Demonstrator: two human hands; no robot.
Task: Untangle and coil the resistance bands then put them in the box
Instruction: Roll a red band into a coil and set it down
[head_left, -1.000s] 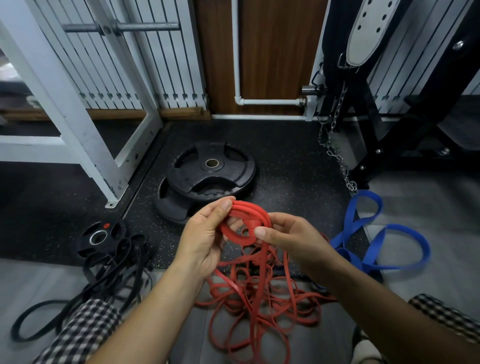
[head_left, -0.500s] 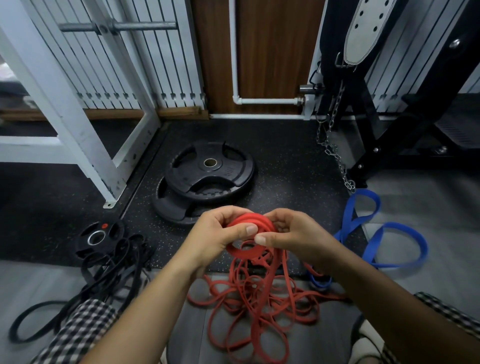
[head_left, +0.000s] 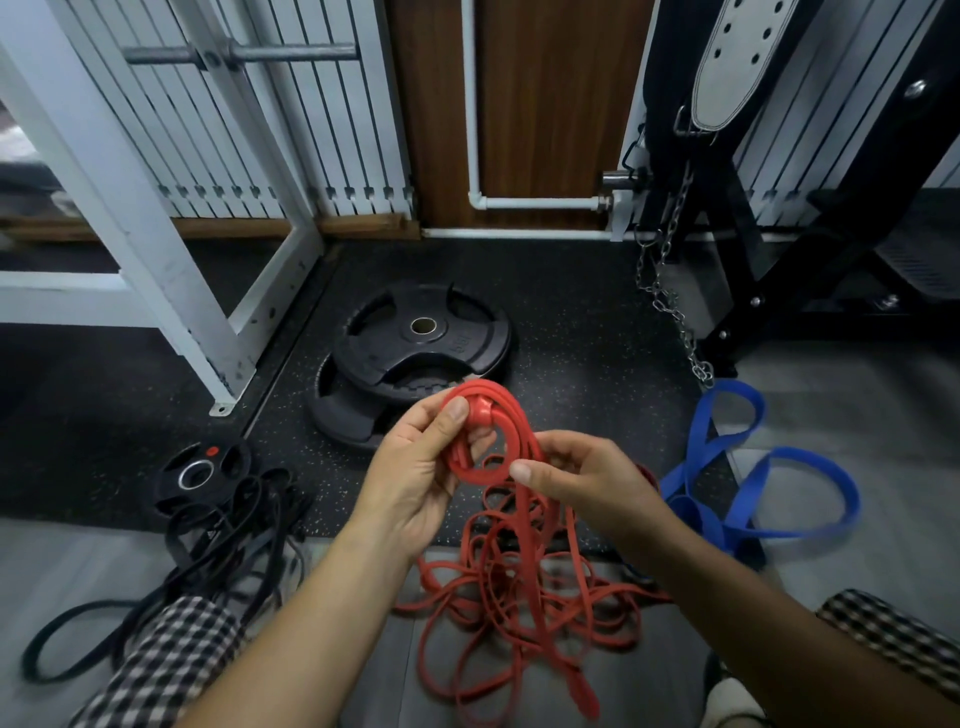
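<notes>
Just on the near side of the large black weight plates (head_left: 460, 345), both hands held a red resistance band (head_left: 519, 597) above the floor (head_left: 597, 332). The left hand (head_left: 415, 483) pinched a small coil (head_left: 470, 470) wound from that band, its thumb pressed over the coil's top and its fingers curled behind. The right hand (head_left: 587, 483), to the coil's right, had its thumb and curled fingers closed on strands at the coil's lower edge. The rest of the red band hung from the coil into a loose tangle on the floor, nearer the person than the plates. A blue band (head_left: 691, 512) lay in open loops to the right of the plates. A heap of black bands (head_left: 223, 545) lay to their near left, touching a small plate (head_left: 195, 473).
</notes>
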